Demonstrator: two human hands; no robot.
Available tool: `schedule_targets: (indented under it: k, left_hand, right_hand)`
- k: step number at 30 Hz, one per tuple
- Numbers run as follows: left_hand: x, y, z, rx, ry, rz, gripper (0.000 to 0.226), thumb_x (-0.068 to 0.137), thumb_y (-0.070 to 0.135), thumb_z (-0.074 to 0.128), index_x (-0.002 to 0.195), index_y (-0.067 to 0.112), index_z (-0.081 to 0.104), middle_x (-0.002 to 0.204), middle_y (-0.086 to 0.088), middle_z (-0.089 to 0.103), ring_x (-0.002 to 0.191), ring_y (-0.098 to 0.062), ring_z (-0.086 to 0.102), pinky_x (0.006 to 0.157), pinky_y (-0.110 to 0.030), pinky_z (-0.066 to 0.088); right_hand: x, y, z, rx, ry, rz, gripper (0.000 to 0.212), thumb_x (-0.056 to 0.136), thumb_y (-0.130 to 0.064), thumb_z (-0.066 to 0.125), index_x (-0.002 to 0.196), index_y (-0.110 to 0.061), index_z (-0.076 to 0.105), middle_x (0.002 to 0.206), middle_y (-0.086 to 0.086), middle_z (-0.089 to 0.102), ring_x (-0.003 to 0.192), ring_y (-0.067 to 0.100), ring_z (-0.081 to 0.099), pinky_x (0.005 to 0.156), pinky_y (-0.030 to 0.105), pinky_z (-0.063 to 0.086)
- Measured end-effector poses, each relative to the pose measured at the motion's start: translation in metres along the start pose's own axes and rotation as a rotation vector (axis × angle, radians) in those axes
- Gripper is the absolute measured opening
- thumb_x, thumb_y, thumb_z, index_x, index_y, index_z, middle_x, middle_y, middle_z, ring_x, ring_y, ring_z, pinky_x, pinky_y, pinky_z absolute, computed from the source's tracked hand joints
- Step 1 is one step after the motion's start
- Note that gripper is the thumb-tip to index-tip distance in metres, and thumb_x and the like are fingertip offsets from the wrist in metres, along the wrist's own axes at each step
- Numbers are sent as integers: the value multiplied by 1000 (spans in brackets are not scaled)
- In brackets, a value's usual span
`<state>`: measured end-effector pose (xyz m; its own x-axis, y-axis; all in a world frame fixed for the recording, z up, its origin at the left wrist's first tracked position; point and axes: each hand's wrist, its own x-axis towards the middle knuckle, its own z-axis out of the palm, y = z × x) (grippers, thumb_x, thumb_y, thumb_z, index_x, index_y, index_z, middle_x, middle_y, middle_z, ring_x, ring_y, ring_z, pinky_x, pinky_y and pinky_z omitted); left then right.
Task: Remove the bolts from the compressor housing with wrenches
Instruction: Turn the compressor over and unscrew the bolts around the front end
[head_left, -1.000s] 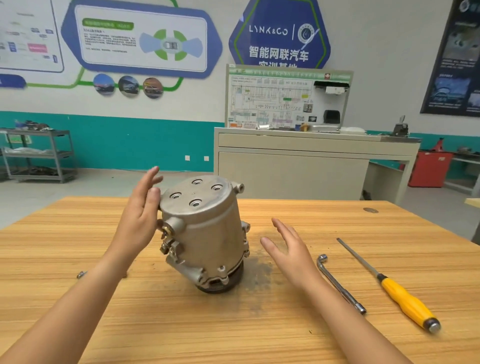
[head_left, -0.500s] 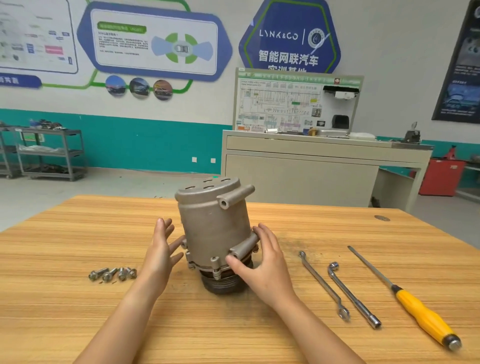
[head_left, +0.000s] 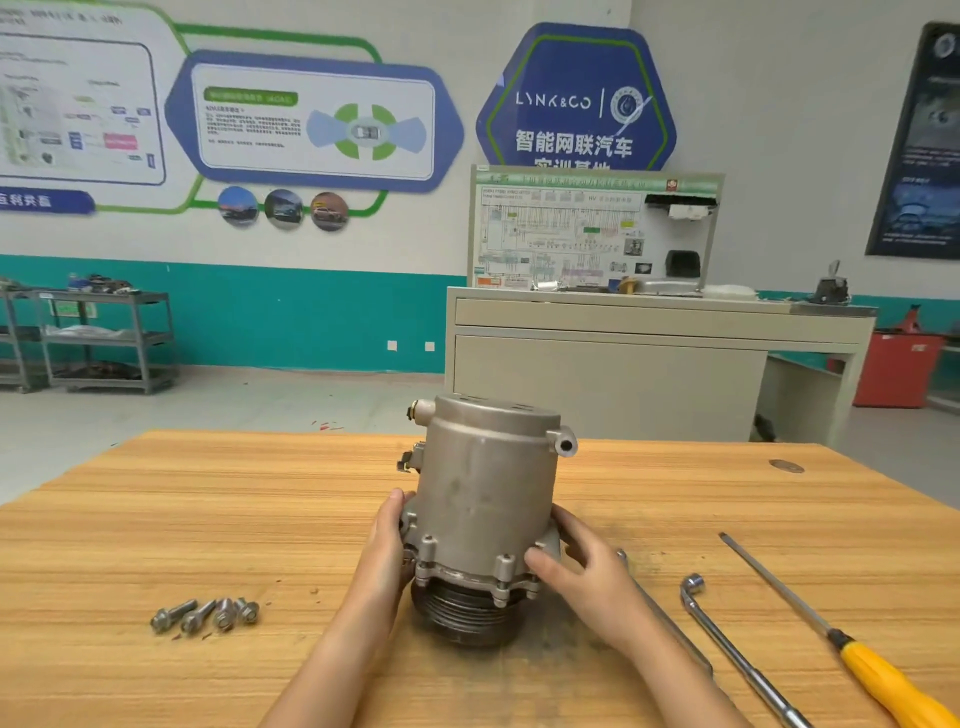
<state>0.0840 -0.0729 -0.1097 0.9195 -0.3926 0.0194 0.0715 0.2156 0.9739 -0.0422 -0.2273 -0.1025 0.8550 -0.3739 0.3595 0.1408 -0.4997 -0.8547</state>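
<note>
The compressor housing (head_left: 483, 499) stands upright at the centre of the wooden table (head_left: 208, 519), resting on its dark grooved pulley (head_left: 462, 618). The left hand (head_left: 387, 551) cups the lower left flank, with its fingers curving out of sight behind the flange. The right hand (head_left: 587, 577) clasps the lower right side, thumb forward on the flange lugs. Neither hand holds a tool.

The pulley looks like a narrower footing than the body above it, so the likeliest mishap is a tip or skid. If the hands twist or tilt the housing with uneven pressure, it could lurch off its base. To the right it would drop towards the L-shaped socket wrench (head_left: 727, 639) and the yellow-handled screwdriver (head_left: 872, 670). The lugged flange beside the thumb could also nip a finger if the casting slips. The four loose bolts (head_left: 208, 616) at lower left lie well apart from it and seem safe unless swept by a forearm.

Half a second earlier, the left hand hovered just beside the housing with spread fingers. Now it touches the metal. The body has also turned: the tubular lug that faced the right front now sits at the upper right rim, and a brass-tipped fitting shows at the upper left. The second wrench, then fully visible, is now mostly covered by the right forearm.
</note>
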Motion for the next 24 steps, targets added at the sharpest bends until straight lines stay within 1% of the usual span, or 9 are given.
schedule_targets:
  k: [3, 7, 9, 10, 14, 16, 19, 21, 24]
  left_hand:
    - [-2, -1, 6, -10, -4, 82, 58, 96, 52, 20, 121, 16, 57, 102, -6, 72, 99, -21, 65, 83, -35, 48]
    - [-2, -1, 4, 85, -56, 166, 75, 80, 65, 23, 122, 14, 59, 109, -6, 70, 106, -20, 64, 93, -37, 48]
    - [-2, -2, 3, 96, -10, 162, 70, 88, 61, 20, 122, 14, 59, 112, -7, 68, 108, -22, 62, 98, -41, 45]
    - [-2, -2, 3, 105, 22, 160, 66, 93, 57, 18, 122, 14, 59, 111, -6, 68, 107, -20, 61, 96, -39, 46]
    - [-5, -1, 5, 132, 115, 162, 52, 99, 47, 18, 110, 21, 62, 95, 9, 66, 92, -6, 60, 73, -25, 45]
    - [-8, -2, 3, 144, 130, 173, 47, 100, 44, 19, 109, 24, 61, 92, 12, 65, 89, -3, 59, 69, -24, 44]
    - [-17, -4, 0, 140, 115, 187, 50, 102, 39, 18, 112, 18, 63, 98, 5, 70, 95, -9, 63, 76, -25, 48]
    - [-23, -5, -1, 136, 148, 197, 48, 102, 36, 20, 106, 18, 65, 89, 11, 71, 89, -3, 63, 71, -20, 48]
    - [-28, -1, 3, 126, 178, 148, 46, 101, 40, 23, 83, 26, 63, 63, 19, 68, 80, -3, 60, 63, -26, 43]
  right_hand:
    - [2, 4, -1, -44, -2, -10, 46, 74, -48, 68, 111, -51, 41, 112, -39, 44, 104, -24, 40, 83, 8, 34]
    - [4, 4, 5, -165, 25, -73, 42, 81, -42, 65, 106, -58, 35, 112, -37, 38, 101, -31, 33, 77, -1, 30]
    - [5, 3, 6, -203, 49, -95, 41, 80, -44, 64, 107, -57, 36, 110, -38, 39, 101, -31, 32, 76, -3, 29]
    - [6, 2, 6, -206, 60, -102, 41, 80, -44, 65, 107, -56, 37, 110, -37, 43, 101, -29, 34, 77, -1, 30]
    - [2, -1, 5, -173, 95, -115, 36, 77, -39, 69, 96, -57, 45, 105, -33, 52, 100, -22, 42, 76, -1, 33]
    - [-4, -3, 2, -176, 85, -114, 33, 71, -46, 68, 93, -57, 46, 104, -31, 53, 99, -19, 44, 76, 3, 34]
    - [-16, -6, -1, -203, 77, -120, 40, 57, -64, 57, 94, -54, 45, 102, -28, 55, 94, -14, 46, 72, 6, 36]
    - [-20, -8, -2, -168, 99, -142, 38, 54, -64, 56, 90, -52, 50, 97, -24, 59, 89, -8, 51, 70, 7, 38]
    - [-22, -12, -1, -84, 103, -107, 16, 63, -55, 61, 79, -54, 57, 93, -22, 62, 88, -6, 54, 71, 10, 40]
